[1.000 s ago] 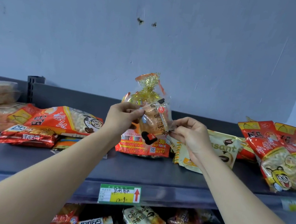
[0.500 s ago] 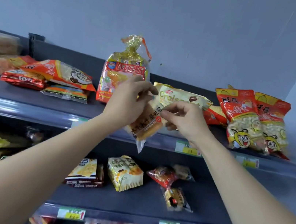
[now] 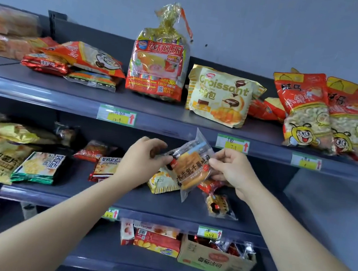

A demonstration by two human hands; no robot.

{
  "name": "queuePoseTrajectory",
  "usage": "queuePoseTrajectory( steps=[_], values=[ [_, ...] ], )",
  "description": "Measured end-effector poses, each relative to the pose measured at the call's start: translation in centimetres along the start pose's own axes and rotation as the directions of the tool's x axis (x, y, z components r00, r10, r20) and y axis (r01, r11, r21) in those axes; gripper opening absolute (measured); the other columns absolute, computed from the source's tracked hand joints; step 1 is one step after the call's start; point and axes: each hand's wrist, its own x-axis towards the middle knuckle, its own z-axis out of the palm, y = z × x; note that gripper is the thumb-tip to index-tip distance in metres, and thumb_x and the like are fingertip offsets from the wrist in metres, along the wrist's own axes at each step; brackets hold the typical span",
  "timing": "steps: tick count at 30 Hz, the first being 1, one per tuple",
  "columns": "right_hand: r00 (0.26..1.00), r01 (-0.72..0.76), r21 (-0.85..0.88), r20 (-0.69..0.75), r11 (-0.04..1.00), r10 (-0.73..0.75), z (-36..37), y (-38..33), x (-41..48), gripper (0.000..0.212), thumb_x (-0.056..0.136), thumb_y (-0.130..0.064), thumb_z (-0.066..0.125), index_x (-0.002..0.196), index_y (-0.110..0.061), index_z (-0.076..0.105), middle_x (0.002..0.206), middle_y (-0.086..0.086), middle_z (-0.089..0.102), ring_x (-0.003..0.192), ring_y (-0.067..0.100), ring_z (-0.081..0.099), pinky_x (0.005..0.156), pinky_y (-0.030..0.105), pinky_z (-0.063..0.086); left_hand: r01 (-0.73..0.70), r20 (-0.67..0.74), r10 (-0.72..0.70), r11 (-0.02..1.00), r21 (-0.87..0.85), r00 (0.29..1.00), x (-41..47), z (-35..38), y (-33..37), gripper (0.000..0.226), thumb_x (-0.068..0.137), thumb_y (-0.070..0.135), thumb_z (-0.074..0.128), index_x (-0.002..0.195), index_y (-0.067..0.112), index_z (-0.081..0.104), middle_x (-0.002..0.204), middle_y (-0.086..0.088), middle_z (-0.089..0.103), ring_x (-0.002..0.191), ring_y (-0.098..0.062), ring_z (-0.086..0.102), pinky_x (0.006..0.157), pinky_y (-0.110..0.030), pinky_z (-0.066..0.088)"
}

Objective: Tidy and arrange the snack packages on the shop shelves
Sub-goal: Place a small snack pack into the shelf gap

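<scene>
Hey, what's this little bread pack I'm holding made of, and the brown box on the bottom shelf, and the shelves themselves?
The bread pack is thin, glossy clear plastic film: the bread shows through. The brown box looks like matte cardboard with red print and an open top. The shelves are probably painted metal, dark blue-grey with a dull sheen, though the look leaves that open.

Small clear-wrapped toast pack (image 3: 191, 167), orange-brown bread inside, black lettering down the front. Tilted, one sealed end up, pinched on either side by left hand (image 3: 142, 161) and right hand (image 3: 233, 171), just in front of middle shelf (image 3: 163, 205).
</scene>
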Motion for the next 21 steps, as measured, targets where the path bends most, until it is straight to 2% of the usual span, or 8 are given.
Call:
queuePoseTrajectory(
  steps=[2, 4, 6, 8, 12, 15, 18, 21],
  values=[
    [0.997, -0.066, 0.0, -0.03, 0.998, 0.066, 0.0, 1.3, 0.1, 0.011, 0.09, -0.003, 0.061, 0.083, -0.011, 0.059, 0.089, 0.009, 0.069, 0.078, 0.021, 0.068, 0.074, 0.035, 0.06, 0.082, 0.093, -0.083, 0.997, 0.009, 0.992, -0.1, 1.4, -1.4, 0.052, 0.084, 0.037, 0.071, 0.13, 0.018, 0.056, 0.112, -0.002, 0.056, 0.095, -0.015, 0.057, 0.086, -0.027, 0.046],
    [0.987, -0.133, 0.031, -0.083, 0.991, 0.135, -0.2, 2.9, 0.2, 0.008, 0.092, -0.004, 0.06, 0.086, -0.01, 0.058, 0.092, 0.011, 0.069, 0.076, 0.021, 0.068, 0.067, 0.032, 0.06, 0.141, 0.168, -0.141, 0.99, 0.013, 0.976, -0.4, 3.0, -2.4, 0.057, 0.085, 0.038, 0.069, 0.135, 0.019, 0.049, 0.118, -0.002, 0.057, 0.096, -0.017, 0.057, 0.083, -0.029, 0.047],
    [0.968, -0.2, 0.071, -0.139, 0.977, 0.208, -0.6, 4.7, 0.3, 0.006, 0.093, -0.006, 0.058, 0.089, -0.01, 0.058, 0.092, 0.01, 0.068, 0.076, 0.02, 0.069, 0.063, 0.029, 0.058, 0.202, 0.247, -0.19, 0.979, -0.024, 0.95, -0.7, 4.8, -3.2, 0.057, 0.087, 0.038, 0.068, 0.137, 0.022, 0.046, 0.118, 0.0, 0.059, 0.098, -0.018, 0.059, 0.079, -0.033, 0.051],
    [0.944, -0.258, 0.11, -0.183, 0.96, 0.274, -1.0, 6.8, 0.5, 0.002, 0.094, -0.007, 0.057, 0.093, -0.009, 0.058, 0.092, 0.011, 0.068, 0.078, 0.021, 0.07, 0.066, 0.031, 0.058, 0.252, 0.329, -0.219, 0.966, -0.06, 0.919, -0.9, 6.8, -3.6, 0.055, 0.088, 0.039, 0.066, 0.137, 0.024, 0.045, 0.115, 0.001, 0.06, 0.097, -0.019, 0.061, 0.078, -0.036, 0.054],
    [0.893, -0.343, 0.146, -0.255, 0.928, 0.37, -2.1, 11.2, 1.4, 0.003, 0.094, -0.007, 0.058, 0.095, -0.007, 0.06, 0.092, 0.012, 0.068, 0.075, 0.022, 0.07, 0.063, 0.031, 0.057, 0.293, 0.464, -0.222, 0.952, -0.086, 0.858, -1.0, 11.1, -3.8, 0.051, 0.09, 0.036, 0.064, 0.135, 0.018, 0.048, 0.115, -0.001, 0.062, 0.093, -0.018, 0.06, 0.084, -0.036, 0.052],
    [0.852, -0.391, 0.172, -0.303, 0.904, 0.426, -3.3, 14.1, 3.2, 0.005, 0.093, -0.007, 0.059, 0.089, -0.01, 0.06, 0.091, 0.012, 0.068, 0.077, 0.024, 0.069, 0.067, 0.034, 0.058, 0.288, 0.496, -0.217, 0.955, -0.07, 0.841, 0.0, 14.6, -4.3, 0.051, 0.089, 0.034, 0.067, 0.134, 0.015, 0.051, 0.113, -0.002, 0.063, 0.096, -0.017, 0.059, 0.085, -0.036, 0.053],
    [0.808, -0.438, 0.213, -0.332, 0.873, 0.487, -4.9, 17.0, 6.2, 0.007, 0.092, -0.008, 0.059, 0.099, -0.007, 0.061, 0.09, 0.013, 0.068, 0.073, 0.024, 0.069, 0.065, 0.034, 0.059, 0.329, 0.494, -0.262, 0.943, -0.051, 0.829, 1.8, 17.8, -4.8, 0.046, 0.089, 0.031, 0.067, 0.129, 0.014, 0.054, 0.107, -0.001, 0.062, 0.093, -0.014, 0.057, 0.078, -0.027, 0.047],
    [0.768, -0.478, 0.267, -0.334, 0.837, 0.546, -6.4, 19.8, 9.5, 0.011, 0.093, -0.005, 0.058, 0.103, -0.005, 0.061, 0.091, 0.012, 0.065, 0.069, 0.026, 0.068, 0.068, 0.037, 0.06, 0.372, 0.354, -0.35, 0.928, 0.006, 0.867, 3.8, 20.0, -6.1, 0.032, 0.089, 0.025, 0.066, 0.119, 0.014, 0.062, 0.103, -0.002, 0.066, 0.096, -0.018, 0.061, 0.078, -0.026, 0.046]
  ],
)
